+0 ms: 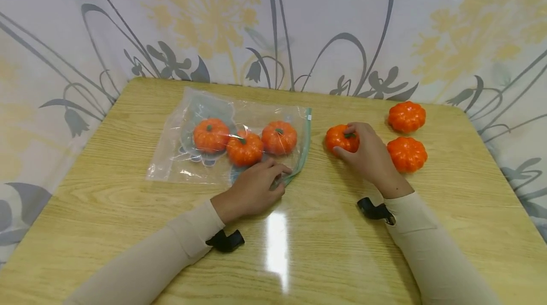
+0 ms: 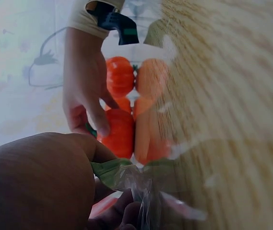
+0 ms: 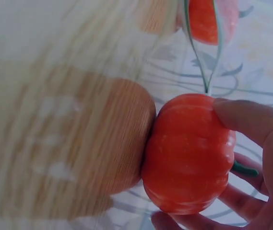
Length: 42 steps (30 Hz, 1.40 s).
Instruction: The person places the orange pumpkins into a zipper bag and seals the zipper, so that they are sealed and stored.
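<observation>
A clear zip bag [image 1: 168,165] with a green zip edge lies flat at the left of the table. Inside it sit three small orange pumpkins, the leftmost pumpkin [image 1: 210,136] over a printed patch on the plastic. My left hand [image 1: 252,191] pinches the bag's near corner by the zip strip [image 2: 110,172], and the mouth stands partly parted in the right wrist view. To the right of that mouth, my right hand [image 1: 371,157] grips another pumpkin [image 3: 189,153], thumb on one side and fingers on the other. That pumpkin rests on the table, its green stem toward the palm.
Two more orange pumpkins, a far pumpkin [image 1: 407,117] and a nearer pumpkin [image 1: 408,154], stand right of my right hand. The glossy wooden table [image 1: 325,257] reflects a bright light. A flower-printed cloth [image 1: 307,24] hangs behind the table.
</observation>
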Each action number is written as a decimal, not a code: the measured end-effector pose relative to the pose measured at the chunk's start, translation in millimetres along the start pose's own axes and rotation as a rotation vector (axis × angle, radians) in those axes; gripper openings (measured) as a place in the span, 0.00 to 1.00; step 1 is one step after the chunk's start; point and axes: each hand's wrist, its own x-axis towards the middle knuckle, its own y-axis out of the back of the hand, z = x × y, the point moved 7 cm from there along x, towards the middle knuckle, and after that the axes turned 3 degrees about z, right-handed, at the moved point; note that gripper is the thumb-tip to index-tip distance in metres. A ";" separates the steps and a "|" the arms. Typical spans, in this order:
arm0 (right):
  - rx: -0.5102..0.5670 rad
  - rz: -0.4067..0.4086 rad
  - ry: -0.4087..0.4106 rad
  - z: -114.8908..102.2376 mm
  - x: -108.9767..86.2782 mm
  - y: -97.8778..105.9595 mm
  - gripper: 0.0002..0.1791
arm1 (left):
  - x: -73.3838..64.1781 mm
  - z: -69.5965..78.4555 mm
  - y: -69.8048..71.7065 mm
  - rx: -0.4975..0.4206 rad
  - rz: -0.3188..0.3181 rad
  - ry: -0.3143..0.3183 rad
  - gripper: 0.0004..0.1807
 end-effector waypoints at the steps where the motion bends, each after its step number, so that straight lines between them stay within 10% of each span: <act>1: 0.020 -0.005 0.008 -0.7 0.1 -0.7 0.27 | -0.4 -0.4 0.3 0.001 0.002 0.000 0.19; 42: 0.130 -0.176 0.110 -7.8 -5.4 -17.8 0.40 | 2.5 0.6 2.6 -0.037 0.056 0.014 0.15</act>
